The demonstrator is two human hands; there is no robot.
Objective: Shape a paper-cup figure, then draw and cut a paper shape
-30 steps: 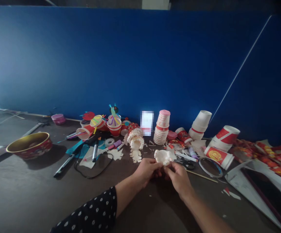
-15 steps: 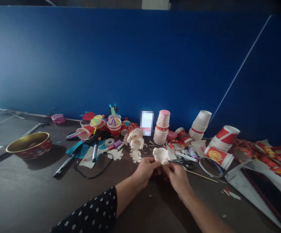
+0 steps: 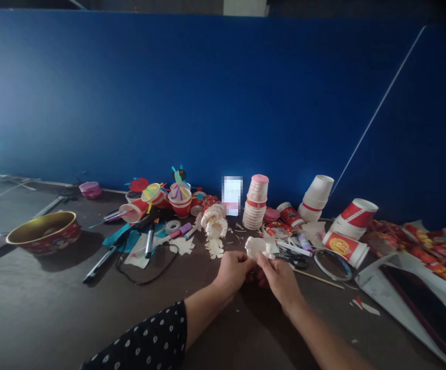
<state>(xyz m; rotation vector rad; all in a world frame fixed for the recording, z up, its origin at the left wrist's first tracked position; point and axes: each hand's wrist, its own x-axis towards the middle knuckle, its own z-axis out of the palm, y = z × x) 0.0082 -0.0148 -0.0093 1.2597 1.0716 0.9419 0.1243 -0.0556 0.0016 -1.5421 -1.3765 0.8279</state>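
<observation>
Between my two hands is a cut white paper cup (image 3: 254, 245) with curled strips round its rim. My left hand (image 3: 235, 270) is closed, pinching its left lower edge with thumb and fingers. On the other side my right hand (image 3: 279, 277) grips it too, its thumb lying over the near edge; the lower fingers are in shadow. Beyond my left hand lies a row of similar curled paper cup pieces (image 3: 215, 228). Black-handled scissors (image 3: 296, 261) rest just past my right hand, partly hidden by it.
Behind stand a stack of paper cups (image 3: 254, 210), white cups (image 3: 317, 198) and red-and-white cups (image 3: 354, 218). Markers (image 3: 150, 241) and paper scraps lie left, near a gold-lined bowl (image 3: 45, 234). To the right are a tape roll (image 3: 333, 264), a thin stick (image 3: 319, 279) and a phone (image 3: 419, 308).
My right thumb has moved up over the cup's near edge, and the cup has turned a little in my hands. The whole view has shifted slightly.
</observation>
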